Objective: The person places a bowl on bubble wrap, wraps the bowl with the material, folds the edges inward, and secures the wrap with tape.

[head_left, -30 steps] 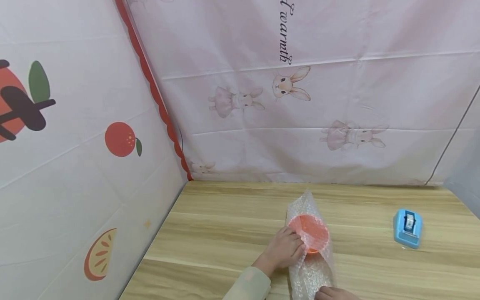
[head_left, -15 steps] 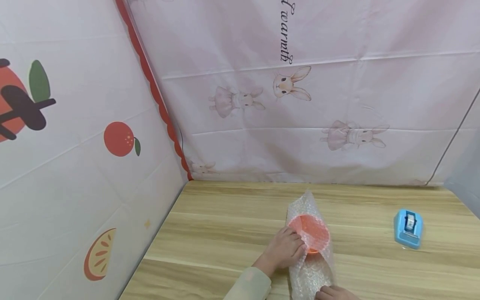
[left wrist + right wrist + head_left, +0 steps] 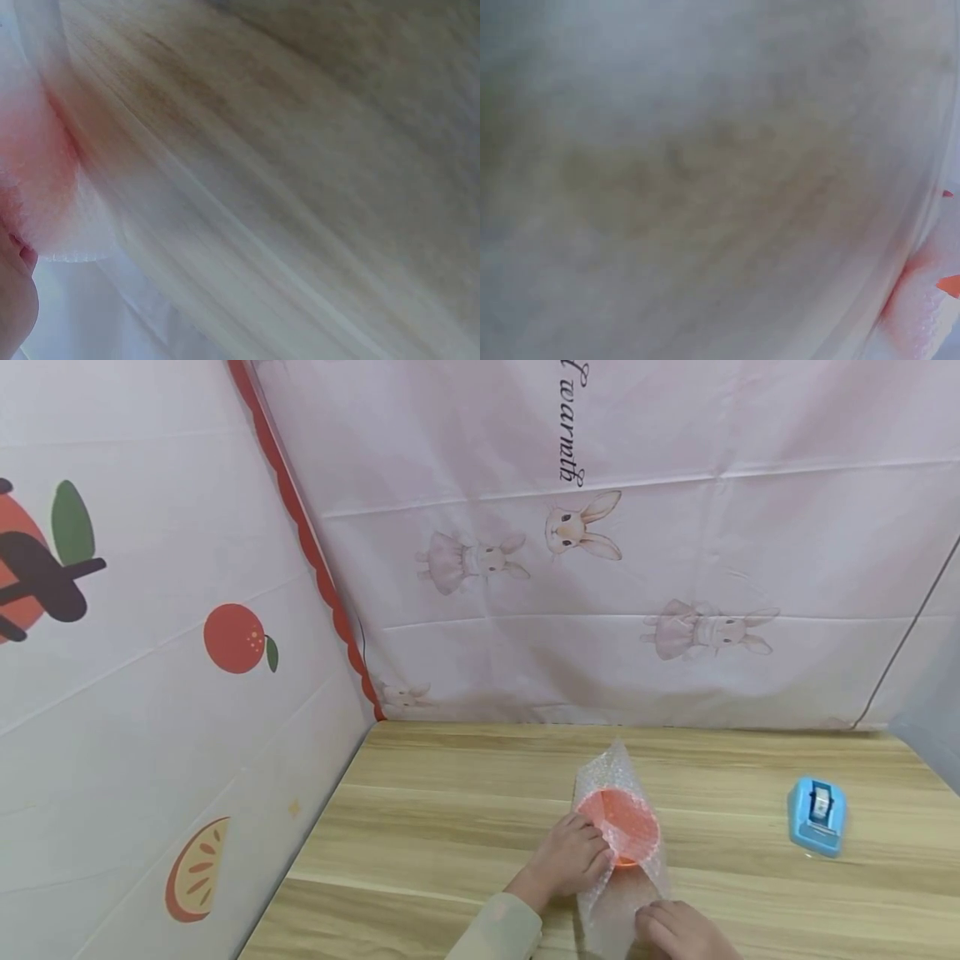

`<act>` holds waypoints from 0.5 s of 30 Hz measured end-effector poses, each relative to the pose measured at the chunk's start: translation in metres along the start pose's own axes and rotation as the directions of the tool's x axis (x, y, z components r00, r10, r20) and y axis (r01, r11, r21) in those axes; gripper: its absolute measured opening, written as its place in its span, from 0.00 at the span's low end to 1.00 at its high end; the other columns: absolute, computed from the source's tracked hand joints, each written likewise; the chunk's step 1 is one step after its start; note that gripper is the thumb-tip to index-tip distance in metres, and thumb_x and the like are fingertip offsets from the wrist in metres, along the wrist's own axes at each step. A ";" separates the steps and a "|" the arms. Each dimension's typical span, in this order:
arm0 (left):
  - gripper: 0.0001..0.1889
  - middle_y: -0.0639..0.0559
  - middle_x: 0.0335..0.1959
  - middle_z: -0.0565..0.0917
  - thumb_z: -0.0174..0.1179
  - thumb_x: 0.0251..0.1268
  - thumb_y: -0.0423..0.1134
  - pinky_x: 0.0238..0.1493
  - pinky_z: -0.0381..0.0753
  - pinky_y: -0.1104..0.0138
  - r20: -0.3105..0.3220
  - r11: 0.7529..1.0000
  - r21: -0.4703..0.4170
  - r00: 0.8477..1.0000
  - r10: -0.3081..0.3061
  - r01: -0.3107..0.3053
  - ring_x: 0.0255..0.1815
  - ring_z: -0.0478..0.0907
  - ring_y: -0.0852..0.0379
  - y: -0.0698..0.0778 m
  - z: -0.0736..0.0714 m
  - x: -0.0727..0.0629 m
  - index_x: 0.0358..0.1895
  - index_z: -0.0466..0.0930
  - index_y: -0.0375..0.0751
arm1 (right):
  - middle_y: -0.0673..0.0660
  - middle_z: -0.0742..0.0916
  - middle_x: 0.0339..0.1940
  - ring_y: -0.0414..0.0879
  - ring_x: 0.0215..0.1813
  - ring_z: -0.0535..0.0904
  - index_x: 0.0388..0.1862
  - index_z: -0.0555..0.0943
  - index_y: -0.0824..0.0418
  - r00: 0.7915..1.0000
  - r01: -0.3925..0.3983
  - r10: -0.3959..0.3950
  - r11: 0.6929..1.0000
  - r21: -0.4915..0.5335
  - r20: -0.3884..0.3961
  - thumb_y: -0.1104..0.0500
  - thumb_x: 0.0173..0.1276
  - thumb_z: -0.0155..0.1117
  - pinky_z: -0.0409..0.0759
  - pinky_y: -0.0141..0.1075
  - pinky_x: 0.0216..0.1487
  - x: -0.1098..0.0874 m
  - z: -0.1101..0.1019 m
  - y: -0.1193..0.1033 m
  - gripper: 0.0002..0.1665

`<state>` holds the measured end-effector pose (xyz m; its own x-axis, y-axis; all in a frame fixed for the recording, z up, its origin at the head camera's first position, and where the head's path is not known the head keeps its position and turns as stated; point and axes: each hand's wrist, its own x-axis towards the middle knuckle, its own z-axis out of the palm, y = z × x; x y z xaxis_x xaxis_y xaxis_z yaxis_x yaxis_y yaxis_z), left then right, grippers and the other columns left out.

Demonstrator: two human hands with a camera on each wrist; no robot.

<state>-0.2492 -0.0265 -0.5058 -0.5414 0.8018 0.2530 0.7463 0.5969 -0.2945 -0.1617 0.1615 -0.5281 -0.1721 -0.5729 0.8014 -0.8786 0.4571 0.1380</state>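
Note:
A round orange-red object [image 3: 633, 822], like a bowl or dish, shows through a long piece of clear bubble wrap [image 3: 602, 772] on the table. Over its left side curl the fingers of my left hand [image 3: 573, 856], holding the wrap against the rim. My right hand [image 3: 682, 931] pinches the wrap's near right edge, where a flap is raised. Part of the object's lower rim shows bare and bright orange. In the left wrist view, the wrapped reddish side [image 3: 37, 165] appears beside the fingers; the right wrist view is mostly blurred table.
A blue tape dispenser [image 3: 817, 817] with a roll in it stands on the right of the wooden table [image 3: 450, 777]. A pink rabbit-print cloth [image 3: 487, 668] hangs along the back edge, and a white fruit-print cloth [image 3: 300, 760] covers the left side.
My right hand has moved forward and up from the bottom edge, and the near part of the bubble wrap has lifted with it. The left hand stays in place.

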 end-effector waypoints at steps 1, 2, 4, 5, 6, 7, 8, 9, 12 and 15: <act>0.17 0.66 0.40 0.84 0.39 0.70 0.46 0.60 0.65 0.72 0.002 1.000 -0.001 1.000 0.001 -0.001 0.49 0.75 0.67 0.000 0.000 0.000 0.37 0.82 0.58 | 0.46 0.77 0.26 0.36 0.30 0.72 0.31 0.76 0.60 0.999 -0.025 0.026 0.999 0.023 -0.028 0.44 0.69 0.49 0.69 0.24 0.32 0.000 0.000 0.000 0.21; 0.17 0.66 0.41 0.84 0.39 0.70 0.46 0.60 0.64 0.72 0.006 1.000 -0.005 1.000 0.001 -0.001 0.49 0.75 0.67 0.000 0.000 0.000 0.37 0.82 0.58 | 0.44 0.76 0.26 0.34 0.30 0.71 0.31 0.76 0.60 0.997 -0.055 0.058 0.997 0.046 -0.060 0.45 0.68 0.52 0.68 0.23 0.31 0.000 0.001 0.000 0.20; 0.17 0.66 0.41 0.84 0.39 0.70 0.46 0.61 0.64 0.72 0.011 1.000 -0.010 1.000 0.001 -0.001 0.49 0.75 0.67 0.000 0.001 0.001 0.37 0.82 0.58 | 0.43 0.75 0.25 0.33 0.29 0.69 0.30 0.77 0.61 0.987 -0.111 0.119 0.991 0.075 -0.107 0.49 0.69 0.52 0.67 0.22 0.30 0.001 0.002 0.000 0.16; 0.18 0.66 0.41 0.84 0.39 0.70 0.46 0.61 0.64 0.72 0.011 1.000 -0.012 1.000 0.002 -0.002 0.49 0.75 0.67 0.000 0.001 0.001 0.37 0.82 0.58 | 0.43 0.74 0.25 0.33 0.29 0.68 0.30 0.77 0.61 0.982 -0.137 0.146 0.987 0.079 -0.121 0.51 0.69 0.51 0.66 0.22 0.30 0.002 0.002 0.001 0.16; 0.18 0.66 0.41 0.84 0.39 0.70 0.46 0.61 0.64 0.72 0.011 1.000 -0.014 1.000 0.001 -0.001 0.49 0.75 0.67 0.000 0.001 0.001 0.37 0.82 0.58 | 0.43 0.75 0.24 0.33 0.28 0.67 0.30 0.77 0.62 0.977 -0.161 0.169 0.984 0.075 -0.131 0.52 0.70 0.49 0.66 0.22 0.30 0.002 0.002 0.001 0.16; 0.17 0.66 0.41 0.84 0.39 0.70 0.46 0.61 0.65 0.72 0.009 1.000 -0.015 1.000 0.000 0.000 0.49 0.75 0.67 0.000 0.001 0.001 0.37 0.82 0.58 | 0.44 0.75 0.24 0.33 0.28 0.67 0.30 0.77 0.63 0.973 -0.166 0.174 0.984 0.066 -0.152 0.54 0.72 0.46 0.66 0.22 0.29 0.003 0.003 0.003 0.17; 0.17 0.66 0.40 0.84 0.39 0.70 0.46 0.61 0.65 0.72 0.006 1.000 -0.017 1.000 -0.001 0.001 0.49 0.75 0.67 0.000 0.001 0.001 0.36 0.82 0.58 | 0.45 0.76 0.24 0.34 0.27 0.68 0.29 0.77 0.63 0.968 -0.184 0.190 0.982 0.052 -0.163 0.57 0.73 0.43 0.66 0.22 0.29 0.004 0.004 0.003 0.18; 0.17 0.66 0.40 0.84 0.39 0.70 0.46 0.60 0.65 0.72 0.000 1.000 -0.017 1.000 -0.002 0.002 0.48 0.75 0.67 0.000 0.001 0.001 0.36 0.82 0.58 | 0.45 0.77 0.24 0.35 0.27 0.69 0.30 0.77 0.63 0.964 -0.199 0.201 0.980 0.027 -0.173 0.57 0.74 0.41 0.68 0.23 0.29 0.005 0.004 0.004 0.20; 0.17 0.66 0.40 0.84 0.39 0.70 0.46 0.60 0.65 0.72 -0.007 1.000 -0.027 1.000 -0.006 0.006 0.48 0.76 0.67 0.000 0.001 0.001 0.36 0.82 0.58 | 0.48 0.78 0.23 0.37 0.26 0.71 0.29 0.78 0.65 0.955 -0.210 0.200 0.977 -0.022 -0.220 0.57 0.75 0.41 0.70 0.24 0.29 0.009 0.006 0.009 0.21; 0.17 0.66 0.40 0.84 0.39 0.70 0.46 0.60 0.65 0.73 -0.008 0.999 -0.038 1.000 -0.004 0.004 0.48 0.76 0.68 0.000 0.000 0.001 0.36 0.82 0.58 | 0.52 0.81 0.24 0.42 0.27 0.75 0.29 0.78 0.67 0.947 -0.214 0.189 0.974 -0.073 -0.261 0.57 0.75 0.41 0.73 0.28 0.32 0.013 0.008 0.012 0.22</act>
<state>-0.2501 -0.0255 -0.5059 -0.5415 0.7990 0.2615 0.7582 0.5985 -0.2587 -0.1783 0.1541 -0.5203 -0.2125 -0.2781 0.9368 -0.7866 0.6175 0.0049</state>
